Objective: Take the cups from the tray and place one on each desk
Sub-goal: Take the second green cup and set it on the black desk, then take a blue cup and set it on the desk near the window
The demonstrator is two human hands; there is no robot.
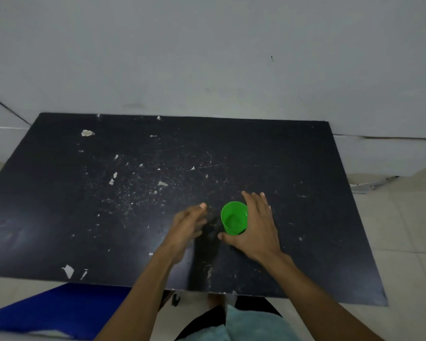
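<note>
A smooth round green plastic cup point(234, 217) stands upright on the chipped black tabletop point(84, 193) (no readable markings); the right hand point(252, 227) curls around it; the left hand point(188, 225) hovers beside it, fingers relaxed.

Both hands point(190, 225) point(253, 227) forward, fingers relaxed

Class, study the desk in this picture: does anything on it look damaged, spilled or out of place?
Yes: the black desk top is worn, with pale chips and scratches where the surface has flaked off, mostly left of centre and along the near edge. The green cup stands upright and looks empty; nothing is spilled.
</note>
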